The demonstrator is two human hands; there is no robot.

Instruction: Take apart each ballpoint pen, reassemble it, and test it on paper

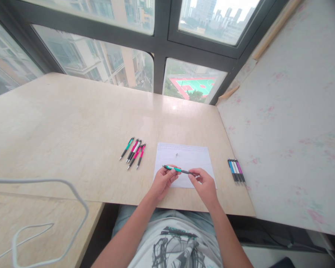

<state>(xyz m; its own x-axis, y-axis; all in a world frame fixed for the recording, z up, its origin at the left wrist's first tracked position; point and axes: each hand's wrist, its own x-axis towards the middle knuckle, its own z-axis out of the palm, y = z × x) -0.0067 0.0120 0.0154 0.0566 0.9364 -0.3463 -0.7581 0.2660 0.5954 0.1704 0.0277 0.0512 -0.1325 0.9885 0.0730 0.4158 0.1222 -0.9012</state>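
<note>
Both my hands hold one teal and black pen (177,170) level above a white sheet of paper (184,158). My left hand (164,181) pinches its teal end. My right hand (203,185) pinches its dark tip end. A tiny dark part (176,153) lies on the sheet beyond the pen. To the left of the paper lie several pens (134,150), green, pink and white, side by side. To the right of the paper lie three pens (236,170), blue, white and purple.
The beige desk (72,126) runs under a large window (156,44). A pale flecked wall panel (290,123) stands at the right. A white cable (72,193) loops over a lower surface at the front left.
</note>
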